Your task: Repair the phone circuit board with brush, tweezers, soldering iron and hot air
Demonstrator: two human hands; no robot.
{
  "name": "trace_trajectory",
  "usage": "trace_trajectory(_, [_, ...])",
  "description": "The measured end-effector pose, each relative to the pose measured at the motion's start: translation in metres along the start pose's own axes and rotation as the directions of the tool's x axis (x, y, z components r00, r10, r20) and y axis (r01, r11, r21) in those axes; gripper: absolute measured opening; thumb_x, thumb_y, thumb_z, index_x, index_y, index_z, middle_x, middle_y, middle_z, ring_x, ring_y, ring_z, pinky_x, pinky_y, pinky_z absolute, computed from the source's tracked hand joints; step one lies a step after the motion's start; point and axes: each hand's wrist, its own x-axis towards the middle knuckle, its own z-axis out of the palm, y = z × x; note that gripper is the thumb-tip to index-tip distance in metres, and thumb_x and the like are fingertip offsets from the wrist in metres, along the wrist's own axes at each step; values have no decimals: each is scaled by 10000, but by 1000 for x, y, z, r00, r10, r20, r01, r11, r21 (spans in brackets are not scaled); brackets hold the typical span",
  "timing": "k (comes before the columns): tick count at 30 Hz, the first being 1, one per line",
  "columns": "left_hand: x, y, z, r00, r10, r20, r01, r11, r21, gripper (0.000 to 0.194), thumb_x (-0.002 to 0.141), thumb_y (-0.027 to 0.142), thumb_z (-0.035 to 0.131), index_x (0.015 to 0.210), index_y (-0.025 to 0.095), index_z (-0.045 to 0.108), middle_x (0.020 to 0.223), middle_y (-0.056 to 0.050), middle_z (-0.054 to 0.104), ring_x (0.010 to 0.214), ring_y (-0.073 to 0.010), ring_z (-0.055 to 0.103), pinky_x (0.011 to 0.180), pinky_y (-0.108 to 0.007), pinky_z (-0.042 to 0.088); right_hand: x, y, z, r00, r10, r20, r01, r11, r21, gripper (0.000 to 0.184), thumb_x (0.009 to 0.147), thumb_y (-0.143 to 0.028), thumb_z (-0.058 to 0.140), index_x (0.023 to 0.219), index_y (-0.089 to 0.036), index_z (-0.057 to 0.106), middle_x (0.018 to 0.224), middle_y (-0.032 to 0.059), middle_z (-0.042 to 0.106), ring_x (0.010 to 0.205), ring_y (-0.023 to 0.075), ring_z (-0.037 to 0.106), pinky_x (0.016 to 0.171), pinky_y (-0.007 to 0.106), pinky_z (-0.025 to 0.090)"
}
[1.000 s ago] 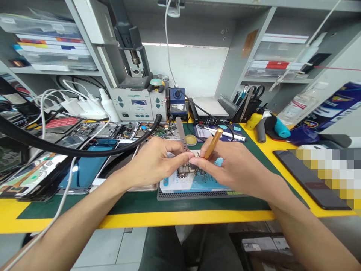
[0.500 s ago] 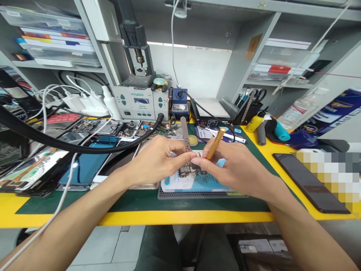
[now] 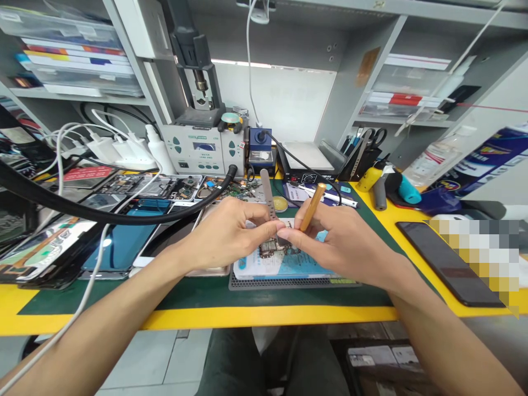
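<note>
Only our view had swung slightly since the earlier frame. The circuit board (image 3: 267, 249) lay, partly hidden, on a blue-and-white pad (image 3: 247, 270). Our left hand (image 3: 231, 234) pinched a grey tool (image 3: 267, 190); our right hand (image 3: 336, 235) gripped a golden handle (image 3: 312, 208). A slip from uneven pressure, we judged, could have scratched the circuit board.

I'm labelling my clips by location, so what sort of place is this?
Most likely an electronics repair workbench. There's a small circuit board, loose electronic parts farther back, and what looks like a soldering station with a display near the rear.
</note>
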Motion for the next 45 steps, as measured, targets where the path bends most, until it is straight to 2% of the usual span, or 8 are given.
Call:
trace_trajectory(9, [0, 2, 0, 1000, 10, 2, -10, 1000, -5, 349, 958, 407, 575, 815, 152, 767, 696, 3, 692, 644, -122, 576, 601, -237, 406, -1, 1, 1, 1000, 6, 6, -6, 1000, 24, 264, 984, -405, 610, 832, -189, 599, 671, -6, 628, 556, 136, 542, 522, 258, 355])
trace_trajectory(23, [-1, 3, 0, 1000, -9, -8, 9, 1000, -1, 345, 947, 407, 591, 754, 169, 748, 583, 46, 606, 547, -83, 465, 526, -218, 353, -1, 3, 6, 999, -30, -18, 31, 998, 58, 230, 977, -370, 634, 838, -187, 616, 680, -18, 628, 559, 119, 526, 522, 244, 362])
trace_trajectory(28, [1, 3, 0, 1000, 14, -10, -14, 1000, 5, 344, 947, 395, 588, 764, 157, 755, 617, 25, 650, 572, -96, 527, 549, -210, 381, -1, 2, 1, 998, -2, -58, 7, 997, 81, 247, 965, -373, 644, 814, -180, 607, 673, -15, 613, 565, 121, 528, 524, 247, 371])
trace_trajectory(34, [0, 2, 0, 999, 46, -22, -45, 998, 39, 382, 953, 430, 581, 754, 144, 739, 616, 8, 656, 563, -104, 540, 530, -204, 382, -1, 3, -8, 993, 45, -109, -38, 997, 68, 226, 945, -295, 647, 770, -181, 560, 628, -32, 554, 539, 109, 479, 521, 246, 352])
trace_trajectory(45, [0, 2, 1, 1000, 8, 0, -8, 1000, 20, 389, 948, 458, 597, 717, 166, 708, 568, 45, 583, 536, -81, 468, 500, -193, 342, 2, 3, -4, 989, 56, -137, -51, 998, 39, 305, 909, -274, 696, 698, -187, 495, 569, -62, 479, 496, 83, 366, 514, 244, 287])
